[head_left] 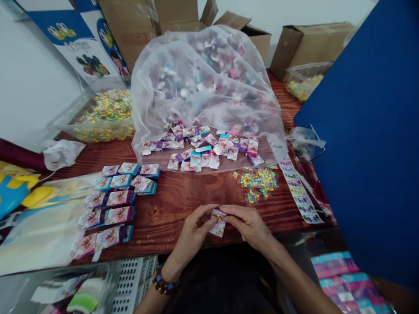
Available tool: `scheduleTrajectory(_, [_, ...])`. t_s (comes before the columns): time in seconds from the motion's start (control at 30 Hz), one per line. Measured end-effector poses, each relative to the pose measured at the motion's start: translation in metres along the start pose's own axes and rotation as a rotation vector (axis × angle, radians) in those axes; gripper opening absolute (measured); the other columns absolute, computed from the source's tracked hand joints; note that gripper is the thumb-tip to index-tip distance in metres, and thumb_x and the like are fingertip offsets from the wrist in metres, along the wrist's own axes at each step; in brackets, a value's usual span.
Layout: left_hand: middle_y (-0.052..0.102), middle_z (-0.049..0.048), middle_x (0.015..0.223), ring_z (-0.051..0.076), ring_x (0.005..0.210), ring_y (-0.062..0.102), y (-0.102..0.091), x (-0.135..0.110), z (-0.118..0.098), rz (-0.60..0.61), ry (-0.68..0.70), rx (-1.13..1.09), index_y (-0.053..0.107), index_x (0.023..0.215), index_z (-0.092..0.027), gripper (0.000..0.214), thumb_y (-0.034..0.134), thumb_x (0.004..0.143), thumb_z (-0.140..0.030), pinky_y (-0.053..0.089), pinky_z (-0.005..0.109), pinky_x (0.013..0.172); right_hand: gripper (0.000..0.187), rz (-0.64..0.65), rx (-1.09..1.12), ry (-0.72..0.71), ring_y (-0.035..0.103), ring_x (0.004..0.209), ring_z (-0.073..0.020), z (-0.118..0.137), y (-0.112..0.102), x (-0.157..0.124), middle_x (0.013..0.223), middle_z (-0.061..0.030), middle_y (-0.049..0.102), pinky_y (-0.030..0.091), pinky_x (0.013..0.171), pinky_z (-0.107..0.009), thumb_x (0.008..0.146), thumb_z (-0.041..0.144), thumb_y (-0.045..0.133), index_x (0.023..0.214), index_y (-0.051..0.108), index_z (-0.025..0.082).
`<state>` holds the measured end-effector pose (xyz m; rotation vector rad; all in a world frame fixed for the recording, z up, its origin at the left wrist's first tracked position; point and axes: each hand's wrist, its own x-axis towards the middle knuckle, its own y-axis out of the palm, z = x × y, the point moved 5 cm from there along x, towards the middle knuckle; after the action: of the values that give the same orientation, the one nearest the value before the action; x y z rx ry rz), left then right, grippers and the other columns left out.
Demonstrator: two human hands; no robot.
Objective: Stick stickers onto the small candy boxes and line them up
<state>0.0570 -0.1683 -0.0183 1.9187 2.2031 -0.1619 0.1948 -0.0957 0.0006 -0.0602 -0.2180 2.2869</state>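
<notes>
A small printed box [218, 227] is held between both hands just over the front edge of the brown table. My left hand [197, 227] grips its left side, thumb across the front. The fingers of my right hand [247, 224] pinch at its upper right corner, hiding that part. Just beyond the right hand lie small clear packets of colourful beads [260, 180]. Farther back, loose small boxes [204, 159] spill from the mouth of a large translucent bag [212, 90]. Stacked boxes of the same print [120, 199] stand in rows to the left.
A clear bin of colourful beads [108, 110] stands back left, a smaller bin [304, 84] back right. Sticker strips [299, 192] lie along the right edge. A blue panel [371, 135] blocks the right side. Cardboard boxes [313, 46] line the wall. Below left is an open container [70, 294].
</notes>
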Motion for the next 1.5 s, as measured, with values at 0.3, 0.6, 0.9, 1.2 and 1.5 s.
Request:
scheduleTrajectory(0.3, [0.064,0.0035,0.103,0.015,0.091,0.059,-0.003,0.002,-0.003,0.021,0.004,0.002,0.06,0.113,-0.023,0.03,0.061,0.083,-0.029,0.047,0.025,0.08,0.024,0.09,0.05,0.062,0.065,0.094,-0.0185,-0.006,-0.004,0.005,0.106,-0.0037,0.069,0.052,0.088,-0.034,0.086,0.028,0.057,0.107,0.069,0.023])
scheduleTrajectory(0.6, [0.065,0.0014,0.095,0.013,0.083,0.059,-0.002,0.002,0.0,0.0,-0.028,-0.126,0.061,0.109,-0.023,0.028,0.064,0.081,-0.028,0.047,0.022,0.074,0.02,0.056,0.049,-0.022,0.064,0.098,-0.0186,0.001,-0.001,0.008,0.104,-0.0034,0.07,0.051,0.09,-0.034,0.084,0.029,0.061,0.101,0.071,0.025])
scheduleTrajectory(0.9, [0.058,0.0031,0.101,0.015,0.093,0.054,-0.01,0.008,-0.015,0.024,0.119,0.191,0.06,0.117,-0.027,0.029,0.05,0.09,-0.029,0.041,0.025,0.08,0.025,0.123,0.432,0.456,0.069,0.076,-0.0183,-0.017,-0.006,0.005,0.079,-0.0032,0.071,0.057,0.061,-0.026,0.075,0.038,0.069,0.088,0.067,0.017])
scheduleTrajectory(1.2, [0.051,0.0021,0.09,0.013,0.084,0.049,-0.006,0.006,-0.023,0.046,0.179,0.255,0.059,0.12,-0.027,0.031,0.043,0.093,-0.027,0.038,0.025,0.076,0.027,0.118,0.465,0.483,0.067,0.069,-0.0138,-0.02,0.007,0.006,0.072,-0.0011,0.069,0.056,0.064,-0.025,0.067,0.035,0.075,0.078,0.062,0.015])
scheduleTrajectory(1.5, [0.051,0.0023,0.088,0.014,0.082,0.049,-0.009,0.006,-0.026,0.066,0.189,0.31,0.06,0.119,-0.026,0.031,0.043,0.093,-0.027,0.038,0.025,0.074,0.028,0.142,0.49,0.485,0.067,0.069,-0.0134,-0.018,0.013,0.008,0.071,-0.001,0.068,0.055,0.064,-0.025,0.066,0.036,0.075,0.075,0.061,0.014])
